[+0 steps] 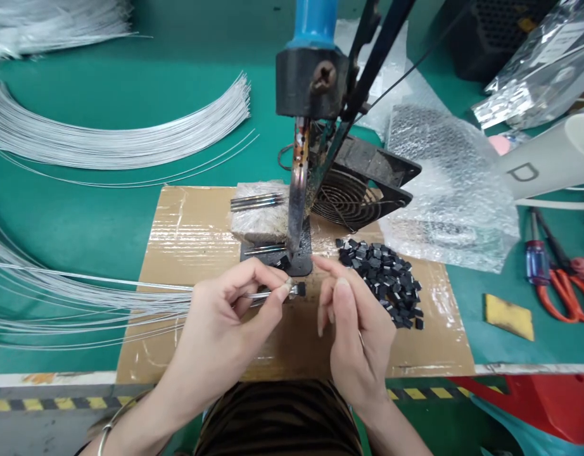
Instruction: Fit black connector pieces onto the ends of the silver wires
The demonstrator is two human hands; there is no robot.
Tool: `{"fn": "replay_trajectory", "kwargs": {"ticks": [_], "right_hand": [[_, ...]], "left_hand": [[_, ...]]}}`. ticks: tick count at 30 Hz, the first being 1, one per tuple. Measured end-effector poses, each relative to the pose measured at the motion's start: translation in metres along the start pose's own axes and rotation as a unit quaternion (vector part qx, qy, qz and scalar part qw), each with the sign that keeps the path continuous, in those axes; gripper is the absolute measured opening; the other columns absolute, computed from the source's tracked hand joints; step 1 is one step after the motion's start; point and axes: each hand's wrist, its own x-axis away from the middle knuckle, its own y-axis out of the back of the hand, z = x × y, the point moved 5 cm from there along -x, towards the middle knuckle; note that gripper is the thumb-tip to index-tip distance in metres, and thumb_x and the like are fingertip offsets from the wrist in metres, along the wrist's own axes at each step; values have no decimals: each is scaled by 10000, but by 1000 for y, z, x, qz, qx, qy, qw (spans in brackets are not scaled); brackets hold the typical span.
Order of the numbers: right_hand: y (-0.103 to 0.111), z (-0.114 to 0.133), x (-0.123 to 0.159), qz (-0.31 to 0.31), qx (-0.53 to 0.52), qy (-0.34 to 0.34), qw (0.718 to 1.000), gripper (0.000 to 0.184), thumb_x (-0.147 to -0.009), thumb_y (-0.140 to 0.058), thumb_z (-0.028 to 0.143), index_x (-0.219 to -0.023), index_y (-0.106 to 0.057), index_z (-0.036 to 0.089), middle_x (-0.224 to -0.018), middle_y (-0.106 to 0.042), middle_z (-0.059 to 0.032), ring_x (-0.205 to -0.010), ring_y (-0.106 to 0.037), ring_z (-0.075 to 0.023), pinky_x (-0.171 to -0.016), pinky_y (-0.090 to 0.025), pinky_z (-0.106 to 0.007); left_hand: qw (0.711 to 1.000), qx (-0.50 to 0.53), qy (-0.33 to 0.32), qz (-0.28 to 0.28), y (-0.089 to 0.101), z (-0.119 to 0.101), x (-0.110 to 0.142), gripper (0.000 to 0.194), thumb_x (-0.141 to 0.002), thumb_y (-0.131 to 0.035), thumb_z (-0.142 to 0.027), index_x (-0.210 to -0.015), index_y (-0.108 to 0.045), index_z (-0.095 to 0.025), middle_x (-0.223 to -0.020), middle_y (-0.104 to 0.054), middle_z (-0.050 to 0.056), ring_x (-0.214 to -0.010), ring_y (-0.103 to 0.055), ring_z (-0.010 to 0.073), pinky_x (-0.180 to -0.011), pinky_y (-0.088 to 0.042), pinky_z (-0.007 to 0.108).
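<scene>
My left hand (235, 316) is closed, pinching a thin grey wire between thumb and index finger. Close beyond those fingertips lies a small black connector piece (299, 289) with wire ends at it. My right hand (356, 323) is just right of it, index finger stretched out and the other fingers loosely bent, with nothing visible in its grasp. Above both hands, the metal nozzle (298, 190) of a blue-handled heat tool points down to a dark metal plate (302, 263). A pile of small black connector pieces (380, 275) lies beyond my right hand.
Cardboard (178, 234) covers the bench under my hands. A bundle of grey wires (121, 149) lies at back left. A black fan (353, 190) stands behind the nozzle. Bubble wrap (439, 183), a yellow sponge (509, 316) and orange-handled scissors (565, 294) are at right.
</scene>
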Motion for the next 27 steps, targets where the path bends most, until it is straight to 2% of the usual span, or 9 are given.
{"fn": "replay_trajectory", "kwargs": {"ticks": [3, 6, 8, 10, 12, 14, 19, 21, 27], "right_hand": [[5, 5, 3, -21, 61, 29, 998, 384, -1112, -433, 255, -1451, -609, 284, -832, -697, 4, -623, -621, -155, -696, -551, -345], [9, 9, 2, -12, 76, 30, 997, 397, -1087, -471, 205, -1471, -538, 282, -789, -704, 29, -578, -595, -142, -650, -528, -320], [11, 9, 0, 8, 72, 29, 997, 266, -1072, -507, 190, -1314, -582, 273, -784, -670, 38, -588, -585, -128, -620, -503, -292], [11, 9, -3, 25, 73, 34, 996, 94, -1062, -536, 184, -1041, -594, 255, -778, -609, 39, -629, -574, -121, -632, -491, -278], [11, 8, -6, 33, 63, 39, 997, 196, -1056, -552, 177, -871, -547, 239, -786, -565, 31, -684, -563, -125, -669, -489, -278], [10, 7, -9, 35, 26, 44, 998, 210, -1052, -567, 171, -850, -561, 229, -865, -597, 6, -790, -601, -140, -736, -510, -288], [3, 8, -15, 58, -67, 16, 996, 175, -1043, -610, 175, -879, -597, 233, -1264, -702, -52, -1226, -675, -232, -1093, -520, -427], [1, 9, -17, 70, -95, -8, 993, 193, -1043, -619, 181, -861, -591, 239, -1284, -729, -39, -1249, -693, -230, -1114, -530, -426], [-3, 15, -21, 59, -139, -31, 988, 222, -1010, -670, 153, -820, -600, 244, -1222, -796, -4, -1162, -760, -162, -1055, -600, -291]], "left_hand": [[1000, -13, -2, -8, 0, 0, -2, 110, -897, -736, -195, -788, -732, -207, -899, -795, 4, -734, -692, 110, -634, -517, 175], [1000, -12, -10, -15, 1, -1, -5, 106, -895, -735, -183, -793, -729, -212, -888, -790, -7, -731, -682, 108, -662, -524, 186], [1000, -11, -15, -21, 1, -2, -7, 103, -893, -735, -175, -796, -725, -212, -882, -789, -10, -727, -681, 107, -653, -520, 184], [999, -13, -17, -28, 2, -2, -9, 91, -892, -736, -174, -809, -727, -211, -895, -793, -8, -720, -682, 106, -633, -511, 183], [999, -16, -19, -32, 3, -3, -11, 84, -888, -740, -173, -816, -726, -211, -905, -795, -8, -727, -687, 107, -642, -516, 185], [999, -22, -21, -34, 4, -3, -12, 80, -886, -745, -179, -816, -725, -212, -909, -797, -5, -741, -696, 116, -641, -516, 192], [999, -39, -11, -35, 7, -2, -16, 70, -889, -747, -212, -824, -722, -213, -887, -790, 6, -776, -722, 153, -597, -489, 220], [999, -38, -13, -36, 7, -2, -18, 65, -884, -752, -205, -827, -723, -219, -861, -781, -1, -764, -715, 151, -601, -491, 224], [999, -31, -16, -42, 9, -3, -19, 57, -881, -763, -201, -849, -729, -235, -872, -786, -12, -740, -710, 141, -584, -480, 223]]}}
